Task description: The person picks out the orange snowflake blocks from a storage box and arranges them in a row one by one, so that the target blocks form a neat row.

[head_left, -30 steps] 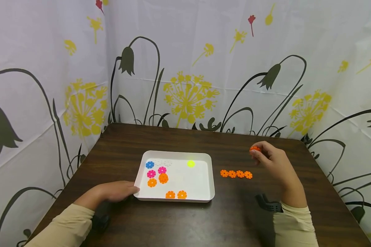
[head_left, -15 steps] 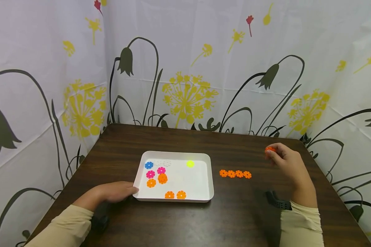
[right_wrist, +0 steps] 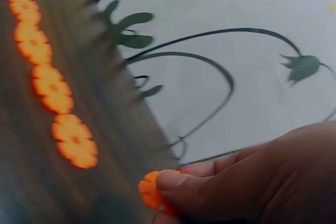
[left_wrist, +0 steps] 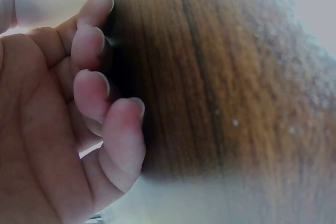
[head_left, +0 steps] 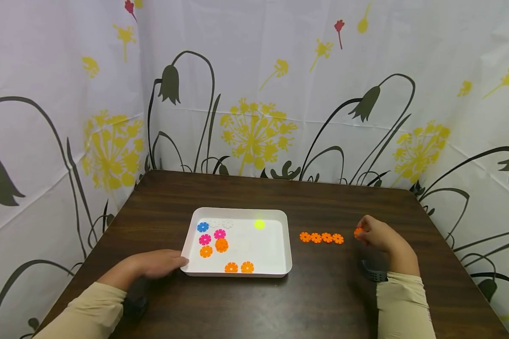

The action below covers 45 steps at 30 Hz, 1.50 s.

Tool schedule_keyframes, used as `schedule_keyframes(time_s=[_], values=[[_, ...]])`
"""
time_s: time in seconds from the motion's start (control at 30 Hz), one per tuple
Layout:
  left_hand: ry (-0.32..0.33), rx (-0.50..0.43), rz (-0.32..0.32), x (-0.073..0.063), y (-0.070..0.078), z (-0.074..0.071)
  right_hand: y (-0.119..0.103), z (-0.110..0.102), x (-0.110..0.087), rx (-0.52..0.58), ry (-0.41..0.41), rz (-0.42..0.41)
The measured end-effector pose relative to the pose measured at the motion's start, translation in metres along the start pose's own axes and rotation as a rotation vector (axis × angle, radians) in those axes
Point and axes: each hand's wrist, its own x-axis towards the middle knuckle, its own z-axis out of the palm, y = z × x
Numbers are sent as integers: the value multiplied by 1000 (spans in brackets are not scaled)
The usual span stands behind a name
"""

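An orange flower-shaped disc (right_wrist: pixel 152 190) is pinched between the thumb and fingers of my right hand (head_left: pixel 379 235), low over the table's right side. To the left of that hand lies a row of several orange discs (head_left: pixel 321 238), edge to edge. My left hand (head_left: pixel 159 262) grips the near left corner of a white tray (head_left: pixel 275 245); the left wrist view shows its fingers (left_wrist: pixel 123 140) curled close to the wood. Inside the tray are several orange discs (head_left: pixel 221 245), two pink discs (head_left: pixel 205 239), a blue disc (head_left: pixel 202 227), a yellow disc (head_left: pixel 259 224) and pale clear discs (head_left: pixel 226 225).
The dark wood-grain table (head_left: pixel 280 306) extends back to a white curtain (head_left: pixel 254 70) printed with flowers. Dark wrist devices (head_left: pixel 373 273) sit under both forearms.
My right hand, pinching the orange disc, first moved right, then came down and back left toward the end of the row. My left hand stays at the tray's corner.
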Motion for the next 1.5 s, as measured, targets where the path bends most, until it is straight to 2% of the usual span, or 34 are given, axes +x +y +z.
schedule_keyframes(time_s=[0.13,0.3,0.57,0.63,0.73,0.83,0.9,1.0,1.17,1.3,1.5], values=[[-2,-13,2,0,1,0,-1,12,9,26,-35,26],[-1,-18,16,2,1,1,2,19,16,-70,-27,29],[-2,4,37,2,2,-1,-3,14,27,-167,-80,62],[-3,6,29,2,2,-2,-7,13,33,-244,-97,43],[-2,10,20,1,2,-3,-15,12,42,-420,-136,-3],[-4,7,16,1,1,-3,-27,9,50,-559,-178,-40],[-5,8,17,2,1,-3,-36,5,53,-580,-214,-37],[-7,7,20,2,0,-2,-50,0,55,-588,-219,-37],[-3,15,21,1,-1,-2,-81,-10,59,-676,-145,-86],[-2,8,18,0,-2,-2,-112,-14,65,-738,-82,-160],[-3,15,27,1,-2,-2,-157,-1,69,-733,-75,-267]])
